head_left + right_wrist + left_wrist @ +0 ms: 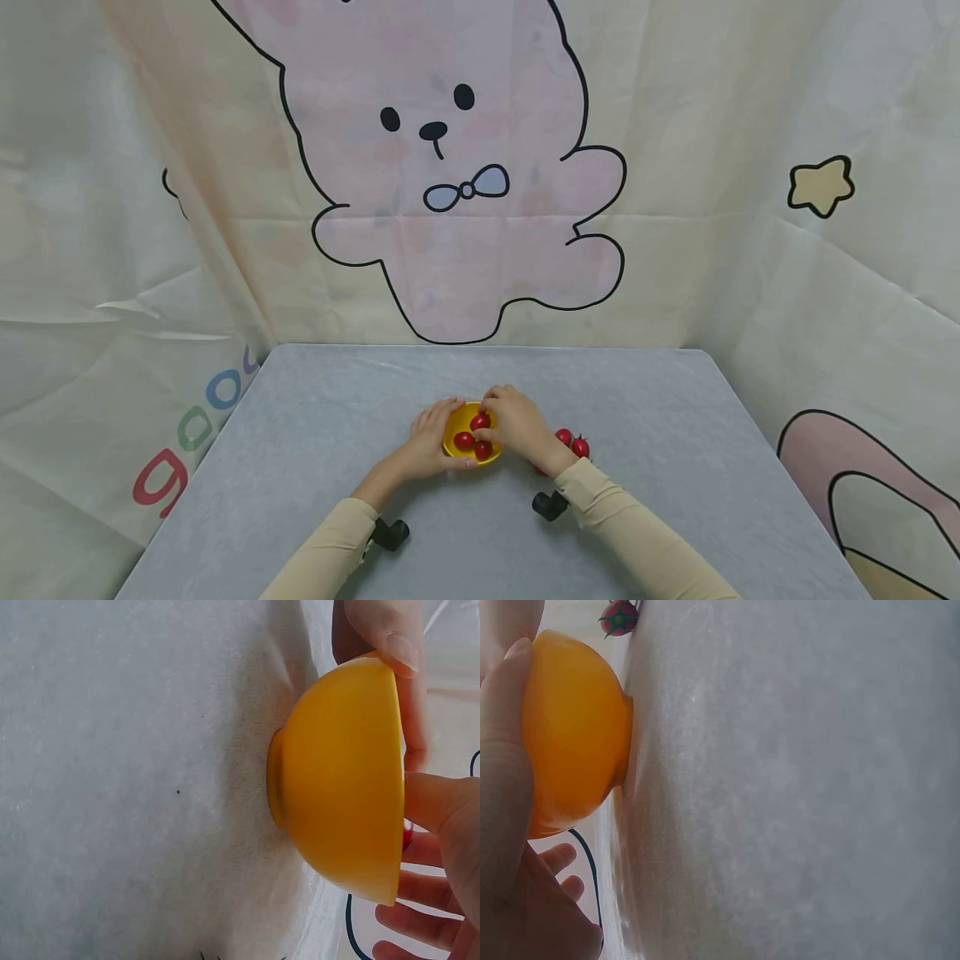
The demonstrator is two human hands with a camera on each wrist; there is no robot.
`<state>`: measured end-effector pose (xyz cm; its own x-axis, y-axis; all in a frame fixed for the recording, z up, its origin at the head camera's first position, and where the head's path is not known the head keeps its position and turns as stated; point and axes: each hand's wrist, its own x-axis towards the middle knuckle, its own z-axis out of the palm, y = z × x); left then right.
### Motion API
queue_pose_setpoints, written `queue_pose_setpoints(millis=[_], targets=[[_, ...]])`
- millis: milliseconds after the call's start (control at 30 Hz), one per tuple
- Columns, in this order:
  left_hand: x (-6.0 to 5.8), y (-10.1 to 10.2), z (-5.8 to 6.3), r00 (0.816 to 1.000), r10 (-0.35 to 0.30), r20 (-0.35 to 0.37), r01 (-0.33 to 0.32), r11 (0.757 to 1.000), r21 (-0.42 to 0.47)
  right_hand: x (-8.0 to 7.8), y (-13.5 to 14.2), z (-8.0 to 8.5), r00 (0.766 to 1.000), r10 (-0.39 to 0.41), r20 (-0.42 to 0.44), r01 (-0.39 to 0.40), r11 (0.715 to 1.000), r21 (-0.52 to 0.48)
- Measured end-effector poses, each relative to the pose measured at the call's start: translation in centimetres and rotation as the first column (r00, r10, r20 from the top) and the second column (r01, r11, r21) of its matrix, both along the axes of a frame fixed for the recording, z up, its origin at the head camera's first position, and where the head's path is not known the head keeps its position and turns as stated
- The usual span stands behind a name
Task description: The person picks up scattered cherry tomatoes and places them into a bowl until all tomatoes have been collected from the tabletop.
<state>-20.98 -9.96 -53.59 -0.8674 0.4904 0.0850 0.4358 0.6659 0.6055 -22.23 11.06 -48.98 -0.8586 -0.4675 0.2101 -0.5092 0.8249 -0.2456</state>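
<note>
A small yellow bowl (450,448) stands upright on the grey table with several red cherry tomatoes in it. My left hand (426,442) holds the bowl from the left, thumb along the near rim and fingers at the far side. Over the bowl's right side, my right hand (517,423) pinches a cherry tomato (480,422) between thumb and fingers. Two other tomatoes, the left one (463,440) and the near one (483,450), lie inside. In the right wrist view only a sliver of red shows above the rim, beneath the right hand (450,847).
More cherry tomatoes (581,447) lie on the table right of the bowl, partly hidden by the right wrist. One tomato with a green calyx (619,618) shows in the left wrist view. The grey table (637,392) meets printed curtains at its back and sides.
</note>
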Motion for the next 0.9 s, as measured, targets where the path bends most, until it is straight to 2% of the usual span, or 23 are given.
queue_pose_setpoints(millis=[533,900], targets=[[0.12,0.08,0.02,1.000,0.014,0.018,-0.014,1.000,-0.005,0.04,-0.10,0.05,0.999,-0.011,0.040,0.011,1.000,-0.010],[-0.02,0.12,-0.15,1.000,0.011,-0.001,-0.011,1.000,0.009,-0.02,0.13,0.16,1.000,0.009,0.017,-0.008,0.999,-0.043]])
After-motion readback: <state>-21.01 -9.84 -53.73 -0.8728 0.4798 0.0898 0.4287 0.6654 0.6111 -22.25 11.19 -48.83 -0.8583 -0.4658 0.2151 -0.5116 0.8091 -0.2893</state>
